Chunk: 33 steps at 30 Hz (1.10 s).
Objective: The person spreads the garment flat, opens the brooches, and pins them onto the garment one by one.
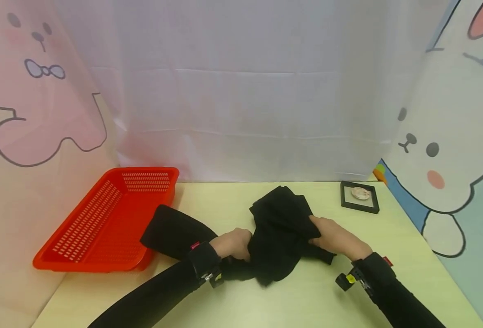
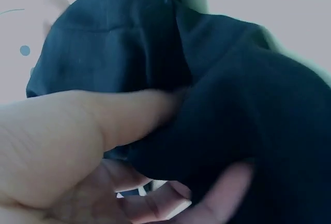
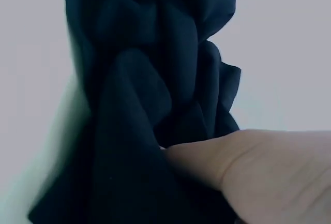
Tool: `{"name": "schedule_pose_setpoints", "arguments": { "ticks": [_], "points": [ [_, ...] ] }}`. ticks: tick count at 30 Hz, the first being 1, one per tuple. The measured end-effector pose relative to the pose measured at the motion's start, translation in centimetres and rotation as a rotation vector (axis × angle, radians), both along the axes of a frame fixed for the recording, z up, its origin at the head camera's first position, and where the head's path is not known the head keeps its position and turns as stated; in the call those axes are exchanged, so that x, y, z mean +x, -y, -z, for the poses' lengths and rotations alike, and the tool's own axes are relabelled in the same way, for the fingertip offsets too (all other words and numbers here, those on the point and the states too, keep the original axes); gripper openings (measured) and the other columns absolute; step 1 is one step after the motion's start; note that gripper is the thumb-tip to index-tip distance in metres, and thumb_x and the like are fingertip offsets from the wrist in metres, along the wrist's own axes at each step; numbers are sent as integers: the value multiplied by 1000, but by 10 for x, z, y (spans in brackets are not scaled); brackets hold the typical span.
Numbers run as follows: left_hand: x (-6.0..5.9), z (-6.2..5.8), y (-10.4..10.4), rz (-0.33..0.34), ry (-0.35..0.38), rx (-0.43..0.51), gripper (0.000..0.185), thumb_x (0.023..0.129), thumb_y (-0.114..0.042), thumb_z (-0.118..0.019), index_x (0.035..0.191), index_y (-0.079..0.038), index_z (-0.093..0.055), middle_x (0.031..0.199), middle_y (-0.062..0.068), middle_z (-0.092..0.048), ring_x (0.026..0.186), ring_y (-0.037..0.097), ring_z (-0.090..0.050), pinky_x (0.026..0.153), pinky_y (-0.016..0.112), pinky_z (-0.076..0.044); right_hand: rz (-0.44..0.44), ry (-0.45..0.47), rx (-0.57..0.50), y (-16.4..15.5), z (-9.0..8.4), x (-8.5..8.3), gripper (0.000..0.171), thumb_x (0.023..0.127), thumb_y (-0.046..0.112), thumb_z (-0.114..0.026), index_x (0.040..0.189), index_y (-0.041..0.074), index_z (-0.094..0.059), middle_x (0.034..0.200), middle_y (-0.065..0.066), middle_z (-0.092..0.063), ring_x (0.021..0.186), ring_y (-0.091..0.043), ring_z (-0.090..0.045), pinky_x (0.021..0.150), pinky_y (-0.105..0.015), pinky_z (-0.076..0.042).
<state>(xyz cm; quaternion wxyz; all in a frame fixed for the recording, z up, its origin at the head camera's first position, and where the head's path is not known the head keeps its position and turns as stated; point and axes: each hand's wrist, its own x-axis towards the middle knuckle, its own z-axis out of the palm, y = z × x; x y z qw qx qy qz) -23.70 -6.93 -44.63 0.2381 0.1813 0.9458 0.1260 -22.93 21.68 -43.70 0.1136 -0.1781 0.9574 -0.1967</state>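
From the head view I see the crumpled black cloth garment (image 1: pixel 280 232) mid-desk, bare pale green desk (image 1: pixel 315 300) in front and a red perforated plastic basket (image 1: pixel 102 223) well left. My left hand (image 1: pixel 235 243) and right hand (image 1: pixel 336 238) grip its sides. In the left wrist view, curled fingers (image 2: pixel 124 115) pinch the fabric. In the right wrist view, a thumb (image 3: pixel 207 164) presses into its folds

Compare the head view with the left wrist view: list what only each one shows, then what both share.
Only the head view shows the red basket, the black framed item, the table, the right hand and both sleeves. Only the left wrist view shows, close up, the thumb pressed on the fabric and fingertips curled under a fold. Both show the left hand gripping the black garment.
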Motion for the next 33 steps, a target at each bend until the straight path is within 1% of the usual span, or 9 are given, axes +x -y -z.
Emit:
{"name": "schedule_pose_setpoints", "arguments": {
  "ticks": [4,8,12,16,20,23,28,30,33],
  "points": [
    [-7,7,-7,33,-26,82,16,73,-6,-71,71,-11,-56,64,-1,-52,49,13,-50,44,24,-39,3,-71,-45,1,-8,-4,47,87,7,-68,128,-7,-52,123,-24,-60,114,-40,-58,94,-53,-48],
    [-14,7,-11,51,-86,183,16,73,-7,-71,74,-12,-55,66,-3,-49,55,12,-45,49,23,-37,-14,-147,-99,4,-18,-8,28,86,5,-66,113,0,-60,106,-14,-66,94,-27,-62,83,-47,-51],
    [-19,1,-14,18,-140,347,18,76,-7,-69,70,-12,-53,61,-5,-45,53,11,-41,50,23,-34,-30,-201,-133,9,-29,-8,15,87,7,-66,101,5,-61,91,-5,-64,79,-19,-57,73,-40,-49],
    [-20,-9,-22,-42,-173,545,17,79,-6,-67,72,-12,-53,61,-5,-46,53,11,-41,51,24,-33,-29,-275,-154,14,-40,-8,15,87,7,-65,102,4,-62,91,-6,-65,82,-21,-60,75,-42,-50],
    [-14,-22,-32,-48,-102,660,12,84,-7,-64,78,-12,-55,65,-2,-55,56,20,-59,50,24,-42,-11,-315,-160,17,-50,-7,17,87,6,-65,104,3,-64,95,-8,-67,86,-24,-62,78,-45,-51],
    [-8,-25,-35,13,-58,635,12,86,-9,-64,78,-11,-55,63,-1,-56,56,22,-62,49,24,-44,-5,-268,-139,15,-55,-4,20,89,11,-66,106,3,-64,96,-9,-67,87,-24,-63,76,-44,-51],
    [-6,-13,-22,112,-99,467,13,84,-16,-69,72,-14,-64,61,-10,-53,52,5,-49,52,19,-41,-20,-112,-85,4,-53,2,31,91,24,-66,110,0,-64,97,-10,-68,84,-21,-63,73,-39,-51],
    [-7,-9,-13,125,-77,385,20,84,-20,-70,66,-14,-65,58,-11,-52,49,4,-45,52,19,-39,-19,-47,-62,-4,-50,4,26,91,26,-66,96,1,-65,82,-5,-63,71,-17,-57,65,-34,-47],
    [-9,-6,3,110,43,295,27,85,-24,-71,61,-11,-70,55,-9,-58,46,6,-50,50,20,-44,0,83,-16,-16,-43,8,27,90,24,-67,71,8,-58,62,3,-44,56,-12,-42,56,-28,-36]
  ]
}}
